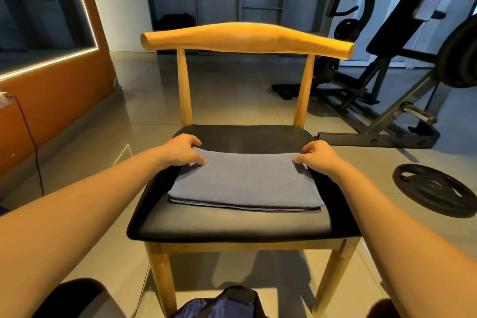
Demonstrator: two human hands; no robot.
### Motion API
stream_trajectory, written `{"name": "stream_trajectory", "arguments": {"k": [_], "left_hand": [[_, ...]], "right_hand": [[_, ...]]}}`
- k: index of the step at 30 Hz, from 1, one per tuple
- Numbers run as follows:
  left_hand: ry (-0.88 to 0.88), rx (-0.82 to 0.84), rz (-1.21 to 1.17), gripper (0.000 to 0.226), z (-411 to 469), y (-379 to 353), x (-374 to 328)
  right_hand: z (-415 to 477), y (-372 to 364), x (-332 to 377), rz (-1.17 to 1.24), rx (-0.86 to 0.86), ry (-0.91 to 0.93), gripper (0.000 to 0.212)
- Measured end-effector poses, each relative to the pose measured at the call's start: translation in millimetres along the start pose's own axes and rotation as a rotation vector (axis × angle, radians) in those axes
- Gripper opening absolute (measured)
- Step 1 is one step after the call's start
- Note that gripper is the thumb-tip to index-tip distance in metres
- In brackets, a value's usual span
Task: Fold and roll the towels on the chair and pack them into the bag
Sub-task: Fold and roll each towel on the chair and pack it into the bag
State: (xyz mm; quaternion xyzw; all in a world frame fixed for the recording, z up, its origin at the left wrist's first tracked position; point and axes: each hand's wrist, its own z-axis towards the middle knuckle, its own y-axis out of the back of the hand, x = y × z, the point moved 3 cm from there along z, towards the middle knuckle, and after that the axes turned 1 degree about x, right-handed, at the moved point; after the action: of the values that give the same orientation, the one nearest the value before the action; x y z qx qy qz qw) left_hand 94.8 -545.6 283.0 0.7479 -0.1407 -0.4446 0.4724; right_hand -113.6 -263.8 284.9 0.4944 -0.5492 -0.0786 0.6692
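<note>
A grey towel (245, 183), folded into a flat rectangle of several layers, lies on the black seat (232, 224) of a wooden chair. My left hand (182, 151) pinches the towel's far left corner with curled fingers. My right hand (320, 156) pinches the far right corner the same way. A dark blue bag (227, 304) sits on the floor at the bottom edge, in front of the chair, partly cut off by the frame.
The chair's wooden backrest (247, 37) rises behind the seat. A black weight plate (436, 188) lies on the tiled floor to the right. Gym machines (387, 80) stand at the back right. An orange wall panel (51, 90) with a cable is on the left.
</note>
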Motion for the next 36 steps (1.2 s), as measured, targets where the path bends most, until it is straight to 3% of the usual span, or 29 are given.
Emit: {"name": "stream_trajectory", "arguments": {"k": [3, 7, 10, 14, 21, 26, 28, 31, 36], "left_hand": [[0.059, 0.065, -0.06, 0.025, 3, 5, -2], [0.102, 0.083, -0.157, 0.025, 4, 11, 1], [0.101, 0.067, -0.255, 0.031, 6, 13, 4], [0.12, -0.001, -0.284, 0.026, 4, 15, 6], [0.21, -0.028, -0.394, 0.014, -17, 15, 10], [0.335, 0.117, -0.533, 0.016, -50, 8, 14], [0.334, 0.135, -0.547, 0.018, -61, 4, 13], [0.329, 0.171, -0.517, 0.016, -77, -1, 9], [0.299, 0.127, -0.28, 0.016, -94, 1, 18]], "right_hand": [[5, 2, 5, 0.035, 0.071, -0.01, 0.023], [14, 9, 16, 0.139, 0.143, -0.014, 0.017], [17, 16, 7, 0.297, 0.299, -0.132, 0.016], [14, 24, -4, 0.202, 0.434, -0.211, 0.025], [33, 14, 23, 0.322, 0.129, -0.153, 0.007], [67, 1, 46, 0.138, -0.28, 0.074, 0.002], [73, -12, 61, 0.12, -0.365, 0.13, 0.008], [81, -36, 82, 0.135, -0.354, 0.202, 0.018], [80, -64, 96, -0.086, -0.12, 0.293, 0.044]]}}
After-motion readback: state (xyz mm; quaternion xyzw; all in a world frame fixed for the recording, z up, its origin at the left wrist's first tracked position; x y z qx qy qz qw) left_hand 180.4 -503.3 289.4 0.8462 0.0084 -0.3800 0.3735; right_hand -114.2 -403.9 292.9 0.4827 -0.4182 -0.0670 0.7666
